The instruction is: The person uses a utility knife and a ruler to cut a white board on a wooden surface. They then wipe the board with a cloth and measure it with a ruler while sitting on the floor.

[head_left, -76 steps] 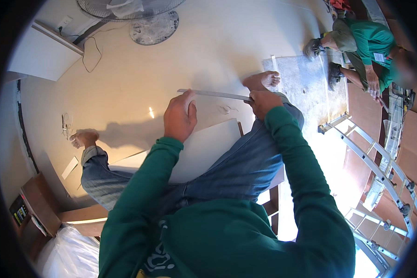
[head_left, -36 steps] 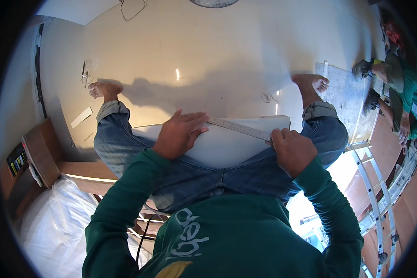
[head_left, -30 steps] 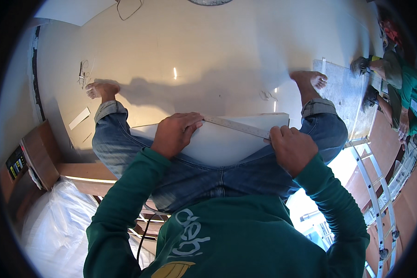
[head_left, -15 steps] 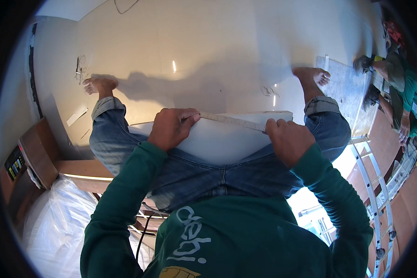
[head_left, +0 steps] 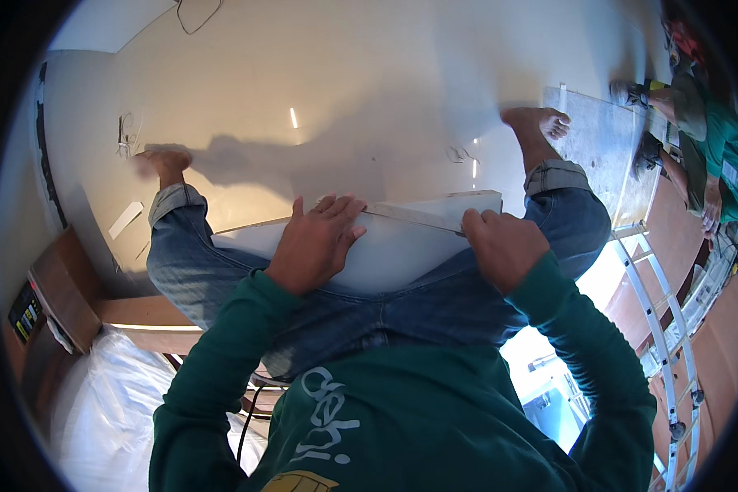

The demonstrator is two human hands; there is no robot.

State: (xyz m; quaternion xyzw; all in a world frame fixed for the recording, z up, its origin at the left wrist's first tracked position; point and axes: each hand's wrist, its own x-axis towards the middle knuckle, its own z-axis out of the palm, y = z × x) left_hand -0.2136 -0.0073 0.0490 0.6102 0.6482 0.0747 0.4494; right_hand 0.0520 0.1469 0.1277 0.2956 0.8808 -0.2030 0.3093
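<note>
A white flat board [head_left: 394, 258] lies across my lap between my thighs. Over its far part slants a narrow pale strip [head_left: 414, 216]. My right hand [head_left: 507, 246] is closed around the right end of this strip, with the fingers curled. My left hand [head_left: 316, 242] rests on the board by the strip's left end, palm down, fingers stretched out and thumb apart. It holds nothing. Whether the strip is a loose piece or fixed to the board, I cannot tell.
My bare feet stand against a pale surface ahead. A ladder [head_left: 660, 312] is at the right, near another person in a green top [head_left: 726, 148] and dark shoes. Clear plastic sheeting [head_left: 111, 394] and a brown wooden box [head_left: 64, 279] are at the left.
My left hand has let go of the strip's left end and opened flat on the board. My right hand keeps its grip. The whole view has shifted slightly.
</note>
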